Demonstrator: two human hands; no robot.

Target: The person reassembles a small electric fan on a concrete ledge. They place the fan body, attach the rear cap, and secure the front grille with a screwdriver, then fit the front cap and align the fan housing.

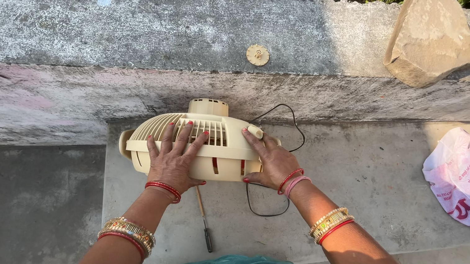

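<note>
Head view: both hands (174, 157) press ribbed plastic fan (202, 142).

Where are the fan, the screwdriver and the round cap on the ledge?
fan (214, 166): head view, cream front rim between the hands.
screwdriver (207, 234): head view, dark handle.
round cap (258, 54): head view, its centre.

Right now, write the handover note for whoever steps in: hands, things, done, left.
Left hand: flat on the fan, fingers spread over the grille.
Right hand: pressed on the fan's right edge.
Fan: cream, lying on the concrete floor against the low wall, black cord trailing.
Screwdriver: on the floor under the fan.
Small round cap: on the wall top.
Done: cap seems off.
Left: grille remains on the fan.
</note>
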